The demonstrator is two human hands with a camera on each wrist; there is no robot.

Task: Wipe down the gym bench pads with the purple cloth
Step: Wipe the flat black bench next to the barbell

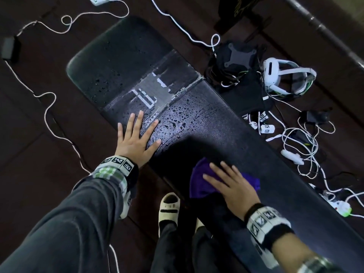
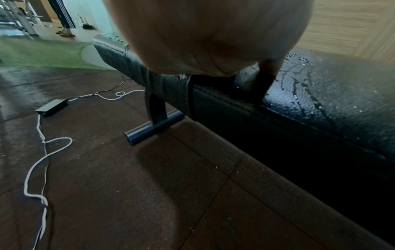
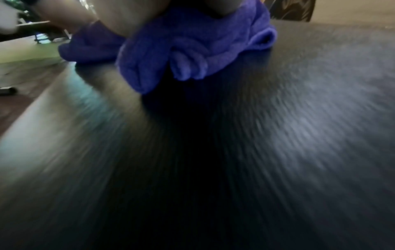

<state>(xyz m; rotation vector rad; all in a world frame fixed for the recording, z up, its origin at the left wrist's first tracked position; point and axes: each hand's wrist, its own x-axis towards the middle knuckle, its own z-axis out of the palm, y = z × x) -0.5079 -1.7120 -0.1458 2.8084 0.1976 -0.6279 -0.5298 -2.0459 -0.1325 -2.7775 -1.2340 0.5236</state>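
Bench pad surface between left hand and right hand — unobstructed. Beyond the left hand's fingertips — bare wet pad. Right of the right hand, off the pad: cables and a headset crowd the floor.

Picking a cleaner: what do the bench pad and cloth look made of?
Bench pad: apparently black vinyl or faux leather; pebbled grain, stitched seam, water beading on top. Purple cloth: looks like soft microfibre or terry; fuzzy nap, limp bunched folds.
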